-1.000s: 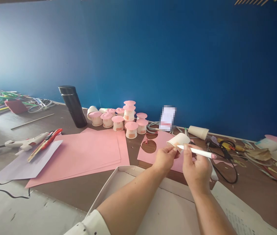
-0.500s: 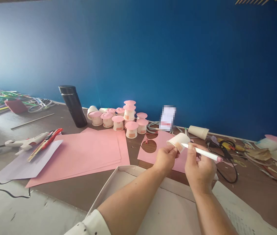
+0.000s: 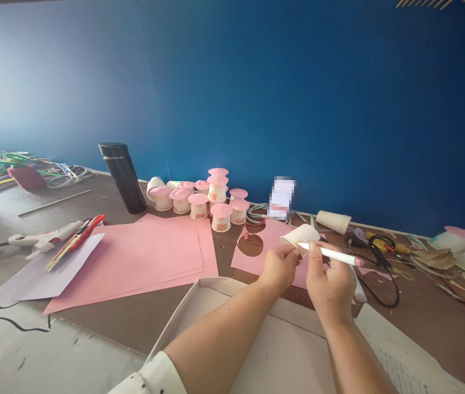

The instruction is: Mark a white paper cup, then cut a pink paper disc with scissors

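Note:
My left hand (image 3: 278, 266) pinches a small white paper cup (image 3: 300, 236) lying on its side, its mouth turned left. My right hand (image 3: 330, 284) grips a white pen with a pink end (image 3: 333, 255), and the tip touches the cup's side. Both hands hover above a pink sheet with round holes cut out (image 3: 267, 246). Behind it stands a cluster of several small cups topped with pink discs (image 3: 205, 200).
A black flask (image 3: 122, 178) stands left of the cups. Large pink sheets (image 3: 142, 257), a glue gun (image 3: 44, 239) and red-handled scissors (image 3: 77, 235) lie to the left. An open cardboard box (image 3: 273, 345) sits under my arms. A stack of paper cups (image 3: 333, 221) and black cables (image 3: 380, 273) lie at right.
My right hand with the pen shifted slightly right and back left, keeping the tip at the cup. The left hand kept holding the cup.

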A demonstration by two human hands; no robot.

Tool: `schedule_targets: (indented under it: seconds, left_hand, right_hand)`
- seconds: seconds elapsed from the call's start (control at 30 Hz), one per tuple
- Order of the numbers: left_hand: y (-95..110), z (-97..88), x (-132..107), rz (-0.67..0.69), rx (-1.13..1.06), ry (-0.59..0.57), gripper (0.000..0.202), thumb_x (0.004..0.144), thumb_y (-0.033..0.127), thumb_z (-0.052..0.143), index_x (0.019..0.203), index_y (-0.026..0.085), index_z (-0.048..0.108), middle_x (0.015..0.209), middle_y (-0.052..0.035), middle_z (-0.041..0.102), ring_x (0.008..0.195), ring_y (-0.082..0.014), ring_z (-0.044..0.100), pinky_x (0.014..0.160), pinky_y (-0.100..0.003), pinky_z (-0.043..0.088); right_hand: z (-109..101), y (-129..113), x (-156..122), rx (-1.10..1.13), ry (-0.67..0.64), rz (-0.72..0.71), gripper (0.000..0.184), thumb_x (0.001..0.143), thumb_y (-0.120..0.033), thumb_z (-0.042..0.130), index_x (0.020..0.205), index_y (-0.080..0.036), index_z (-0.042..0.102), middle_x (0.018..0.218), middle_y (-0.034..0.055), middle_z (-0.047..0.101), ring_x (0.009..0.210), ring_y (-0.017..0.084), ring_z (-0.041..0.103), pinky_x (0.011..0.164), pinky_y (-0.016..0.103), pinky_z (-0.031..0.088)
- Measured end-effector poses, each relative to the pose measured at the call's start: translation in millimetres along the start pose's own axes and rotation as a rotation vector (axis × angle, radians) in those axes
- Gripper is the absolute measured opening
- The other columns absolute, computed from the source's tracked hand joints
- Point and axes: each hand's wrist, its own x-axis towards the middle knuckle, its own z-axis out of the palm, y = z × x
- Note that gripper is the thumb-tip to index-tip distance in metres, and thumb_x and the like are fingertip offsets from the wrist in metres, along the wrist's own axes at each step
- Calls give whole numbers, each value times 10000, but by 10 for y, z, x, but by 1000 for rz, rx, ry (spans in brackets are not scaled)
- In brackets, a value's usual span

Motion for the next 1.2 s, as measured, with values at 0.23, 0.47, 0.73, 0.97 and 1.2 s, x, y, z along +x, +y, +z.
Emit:
schedule_targets:
  seconds: [0.23, 0.47, 0.73, 0.97, 1.2]
  left_hand:
    - [24, -29, 52, -113, -508, 64, 149, 747, 246, 712, 749, 98, 697, 737, -61, 621, 711, -119, 575, 877, -326, 480]
    - [55, -68, 43, -83, -791, -14, 114, 822, 190, 644, 862, 97, 696, 839, -66, 653, 795, -101, 621, 855, -238, 521]
    - [33, -47, 18, 37, -807, -56, 157, 785, 248, 709, 890, 130, 701, 947, -58, 683, 889, -109, 638, 920, -246, 509]
    - [52, 0, -17, 53, -756, -66, 232, 744, 300, 751, 884, 120, 704, 949, -72, 693, 920, -133, 642, 951, -271, 485]
    - [32, 84, -80, 68, -673, -159, 315, 777, 324, 715, 994, 97, 701, 1046, -115, 686, 943, -144, 632, 924, -259, 470]
  right_hand:
    - [-40, -53, 14, 189, 125, 161, 337, 907, -401, 526, 1040, -125, 664, 947, 135, 698, 799, 213, 654, 699, 318, 497]
    - [-21, 1, 55, 320, 81, 518, 417, 879, -469, 540, 1150, -175, 653, 873, 84, 702, 693, 167, 630, 654, 294, 487]
    - [182, 248, 17, 672, -37, 971, 521, 701, -541, 711, 1085, -197, 638, 833, 56, 721, 597, 124, 602, 511, 219, 474]
    - [224, 171, 15, 937, 0, 1078, 511, 617, -481, 802, 988, -166, 648, 747, 33, 703, 498, 69, 507, 386, 150, 376]
    - [169, 137, 57, 1196, 10, 1158, 342, 562, -283, 858, 792, -156, 640, 627, -42, 604, 480, 44, 488, 365, 125, 358]
